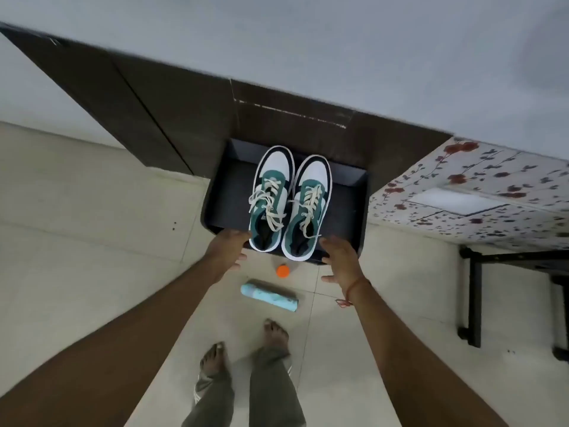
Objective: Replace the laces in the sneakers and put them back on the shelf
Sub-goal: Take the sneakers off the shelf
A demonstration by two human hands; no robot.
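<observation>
Two green, white and black sneakers, the left one and the right one, stand side by side on a black shelf board, toes toward the wall, with cream laces loosely threaded. My left hand is at the shelf's front edge beside the left sneaker's heel, fingers apart. My right hand hovers just right of the right sneaker's heel, fingers spread, holding nothing.
A dark brown cabinet runs along the wall behind the shelf. A floral-covered table with black legs stands at right. On the tiled floor lie a light blue roll and an orange-capped bottle. My bare feet are below.
</observation>
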